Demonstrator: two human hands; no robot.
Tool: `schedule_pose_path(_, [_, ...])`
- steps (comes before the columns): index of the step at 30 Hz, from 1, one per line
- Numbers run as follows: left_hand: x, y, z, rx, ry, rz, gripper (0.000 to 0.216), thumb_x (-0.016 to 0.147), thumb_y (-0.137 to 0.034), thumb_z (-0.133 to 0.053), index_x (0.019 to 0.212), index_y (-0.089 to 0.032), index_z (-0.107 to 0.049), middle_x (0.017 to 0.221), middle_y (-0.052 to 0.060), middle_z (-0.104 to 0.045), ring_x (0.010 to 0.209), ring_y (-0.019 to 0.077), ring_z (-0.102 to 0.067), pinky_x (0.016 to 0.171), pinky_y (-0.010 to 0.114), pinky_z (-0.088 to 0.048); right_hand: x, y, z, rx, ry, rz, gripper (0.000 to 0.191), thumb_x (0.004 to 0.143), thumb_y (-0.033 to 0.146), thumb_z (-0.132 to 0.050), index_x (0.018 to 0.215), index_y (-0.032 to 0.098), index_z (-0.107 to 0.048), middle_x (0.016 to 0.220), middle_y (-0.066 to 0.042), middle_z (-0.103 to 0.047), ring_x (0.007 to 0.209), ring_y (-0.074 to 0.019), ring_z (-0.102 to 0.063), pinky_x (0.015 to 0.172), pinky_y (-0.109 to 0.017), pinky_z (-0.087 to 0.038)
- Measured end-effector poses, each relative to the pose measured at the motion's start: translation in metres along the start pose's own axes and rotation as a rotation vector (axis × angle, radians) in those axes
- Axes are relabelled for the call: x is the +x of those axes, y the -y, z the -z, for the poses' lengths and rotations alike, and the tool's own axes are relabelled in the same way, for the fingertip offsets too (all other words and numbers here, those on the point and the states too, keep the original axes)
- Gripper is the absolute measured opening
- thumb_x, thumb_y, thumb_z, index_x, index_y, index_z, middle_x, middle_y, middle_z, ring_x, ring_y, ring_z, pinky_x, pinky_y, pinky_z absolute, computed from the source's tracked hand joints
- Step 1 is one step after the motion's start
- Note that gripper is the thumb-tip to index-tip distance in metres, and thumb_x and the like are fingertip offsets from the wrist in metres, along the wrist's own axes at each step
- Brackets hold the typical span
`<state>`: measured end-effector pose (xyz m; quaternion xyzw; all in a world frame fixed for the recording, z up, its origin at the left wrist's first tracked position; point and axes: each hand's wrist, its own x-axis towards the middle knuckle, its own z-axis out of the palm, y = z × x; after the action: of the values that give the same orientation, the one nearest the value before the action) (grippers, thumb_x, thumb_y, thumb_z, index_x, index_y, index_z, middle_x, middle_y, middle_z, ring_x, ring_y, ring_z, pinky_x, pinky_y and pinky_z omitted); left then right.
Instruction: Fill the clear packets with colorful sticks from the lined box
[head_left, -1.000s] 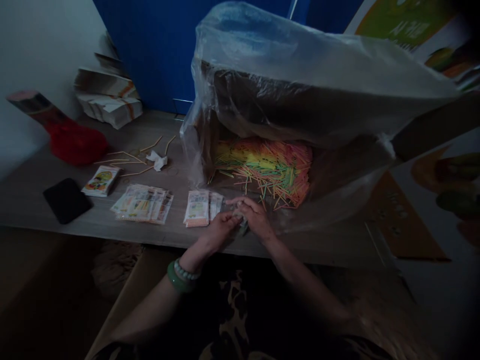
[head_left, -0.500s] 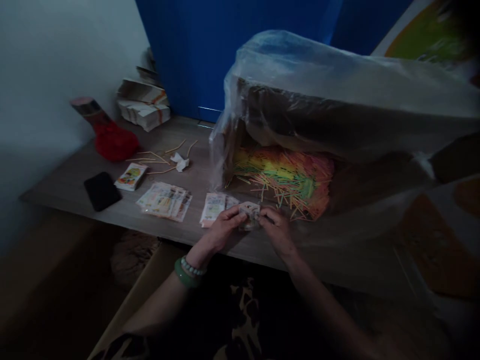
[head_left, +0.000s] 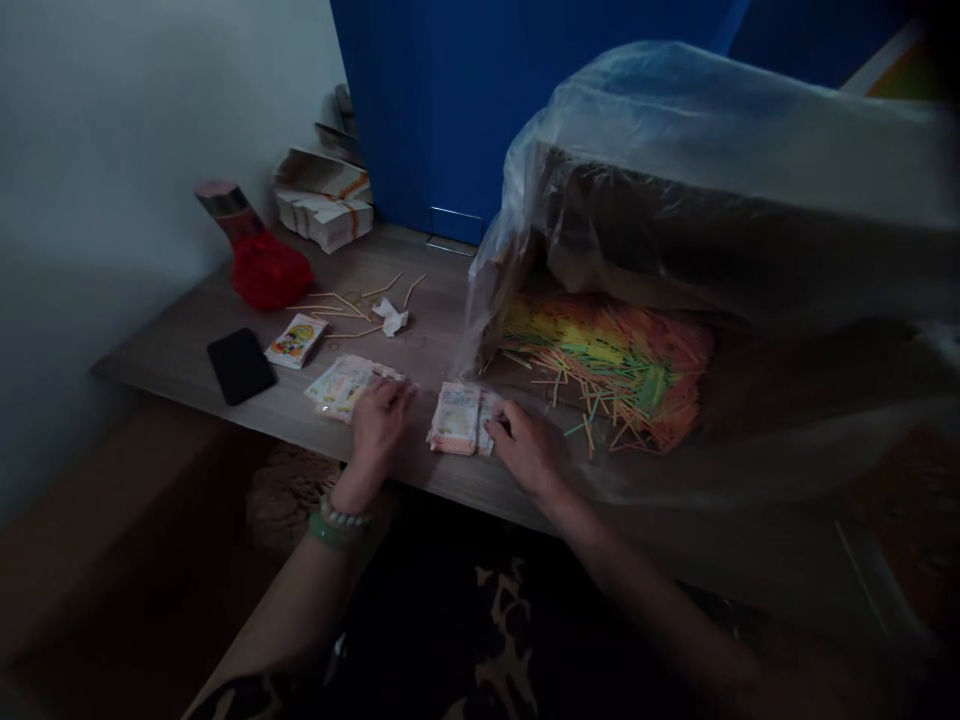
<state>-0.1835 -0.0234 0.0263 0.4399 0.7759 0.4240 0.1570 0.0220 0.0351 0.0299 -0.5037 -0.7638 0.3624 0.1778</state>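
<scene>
Two groups of small printed plastic packets lie near the table's front edge. My left hand (head_left: 379,425), wearing a green bangle and a beaded bracelet, is over the right end of the spread left packets (head_left: 339,388). Its fingers are curled, and a clear packet edge seems to stick out at the fingertips; the hand hides most of it. At the right-hand stack of packets (head_left: 455,420), my right hand (head_left: 525,445) pinches the edge of a packet (head_left: 486,415) lying partly beside the stack.
A plastic-lined box holds many coloured thin sticks (head_left: 600,350), some spilling forward. Leftward lie a black phone-like slab (head_left: 241,366), a card pack (head_left: 297,341), pale sticks (head_left: 341,310), crumpled white paper (head_left: 391,317) and a red bag (head_left: 268,270). Bundled papers (head_left: 324,215) stand behind.
Both hands were together on one packet in front of the box. The left hand has moved left to the spread packets, the right to the right-hand stack. The camera view has shifted left.
</scene>
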Motion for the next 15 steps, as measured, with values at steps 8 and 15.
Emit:
schedule_pose_path(8, [0.025, 0.032, -0.007, 0.769, -0.142, -0.086, 0.048, 0.095, -0.033, -0.048, 0.14, -0.015, -0.053, 0.112, 0.021, -0.061, 0.102, 0.0341, -0.053, 0.085, 0.044, -0.036, 0.037, 0.017, -0.037, -0.359, 0.056, -0.142, 0.039, 0.089, 0.039, -0.061, 0.121, 0.016, -0.058, 0.116, -0.016, -0.068, 0.104, -0.0288, -0.065, 0.086, -0.037, -0.047])
schedule_pose_path(15, [0.01, 0.023, 0.0, 0.559, -0.202, -0.125, 0.034, 0.092, -0.03, -0.05, 0.118, -0.016, -0.068, 0.12, 0.019, -0.061, 0.106, 0.0318, -0.054, 0.089, 0.044, -0.039, 0.031, 0.003, -0.017, -0.306, 0.042, -0.177, 0.026, 0.093, 0.024, -0.049, 0.111, 0.023, -0.068, 0.098, -0.008, -0.074, 0.089, -0.0229, -0.068, 0.072, -0.029, -0.045])
